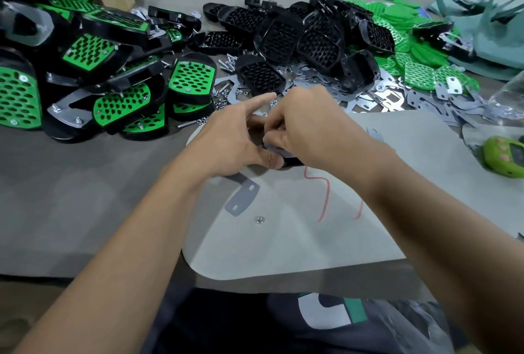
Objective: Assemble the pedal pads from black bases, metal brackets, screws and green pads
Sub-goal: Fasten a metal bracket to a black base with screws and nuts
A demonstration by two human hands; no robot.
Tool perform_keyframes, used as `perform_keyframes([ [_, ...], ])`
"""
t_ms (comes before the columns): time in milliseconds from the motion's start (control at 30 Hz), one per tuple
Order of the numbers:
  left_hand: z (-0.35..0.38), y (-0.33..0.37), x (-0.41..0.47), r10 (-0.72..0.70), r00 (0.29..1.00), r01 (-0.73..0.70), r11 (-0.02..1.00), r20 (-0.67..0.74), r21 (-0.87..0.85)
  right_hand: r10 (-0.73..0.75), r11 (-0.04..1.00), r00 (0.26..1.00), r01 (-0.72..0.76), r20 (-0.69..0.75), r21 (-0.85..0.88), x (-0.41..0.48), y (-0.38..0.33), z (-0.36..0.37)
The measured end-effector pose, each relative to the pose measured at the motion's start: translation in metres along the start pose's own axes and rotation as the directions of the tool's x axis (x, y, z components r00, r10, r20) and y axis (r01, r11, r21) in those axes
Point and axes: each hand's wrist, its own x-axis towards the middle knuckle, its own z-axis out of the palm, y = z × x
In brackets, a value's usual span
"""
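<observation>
While one black base point(289, 161) is gripped above the grey sheet point(312, 240) by the left hand point(235, 141), index finger straight, one metal bracket point(275, 150) is pinched against it by the curled right hand point(309, 126); one nut point(259, 219) is noted nearby.

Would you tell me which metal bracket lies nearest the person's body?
The slotted bracket on the pale sheet just below the left hand, beside a lone nut; the other brackets lie heaped farther back.

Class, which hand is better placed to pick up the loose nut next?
Likely the left hand: the nut lies nearer it, though it holds the black base; the right hand pinches the metal bracket.
</observation>
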Motion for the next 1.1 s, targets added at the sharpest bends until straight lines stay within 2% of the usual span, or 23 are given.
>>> perform_keyframes([
  [200, 0.001, 0.0, -0.001, -0.012, 1.0, 0.012, 1.0, -0.009, -0.023, 0.048, 0.999, 0.998, -0.047, -0.035, 0.013, -0.001, 0.002, 0.006],
  [367, 0.002, 0.001, -0.001, -0.035, 0.999, 0.034, 0.999, -0.014, -0.036, 0.007, 0.998, 0.992, -0.015, -0.129, -0.06, -0.006, 0.0, 0.014],
  [500, 0.004, -0.003, 0.0, -0.025, 0.999, 0.023, 0.999, -0.043, -0.034, -0.109, 0.987, 0.986, 0.091, -0.128, -0.136, -0.01, 0.001, 0.023],
  [633, 0.005, -0.004, 0.0, -0.012, 0.999, 0.011, 1.0, -0.05, -0.019, -0.153, 0.961, 0.973, 0.106, -0.172, -0.254, -0.009, 0.001, 0.03],
  [733, 0.004, -0.002, -0.001, -0.011, 0.999, 0.01, 0.999, -0.042, -0.032, -0.241, 0.93, 0.954, 0.174, -0.18, -0.324, -0.013, -0.001, 0.024],
  [833, 0.004, -0.002, 0.0, -0.015, 0.999, 0.014, 1.0, -0.041, -0.011, -0.213, 0.953, 0.948, 0.148, -0.238, -0.264, -0.017, 0.002, 0.018],
  [900, 0.002, 0.001, -0.002, -0.006, 0.999, 0.006, 1.0, -0.034, -0.013, -0.114, 0.99, 0.95, 0.084, -0.292, -0.115, -0.014, 0.011, 0.017],
  [967, 0.001, 0.002, -0.003, 0.003, 1.0, -0.004, 1.0, -0.027, -0.031, -0.035, 0.991, 0.979, 0.059, -0.2, 0.118, -0.012, 0.016, 0.013],
  [1000, 0.001, 0.002, -0.003, 0.01, 1.0, -0.011, 0.999, -0.026, -0.036, -0.047, 0.986, 0.988, 0.07, -0.146, 0.153, -0.012, 0.014, 0.011],
  [1100, 0.002, 0.002, -0.002, 0.014, 1.0, -0.015, 0.999, -0.019, -0.033, -0.066, 0.992, 0.997, 0.07, -0.038, 0.108, -0.013, 0.012, 0.011],
])
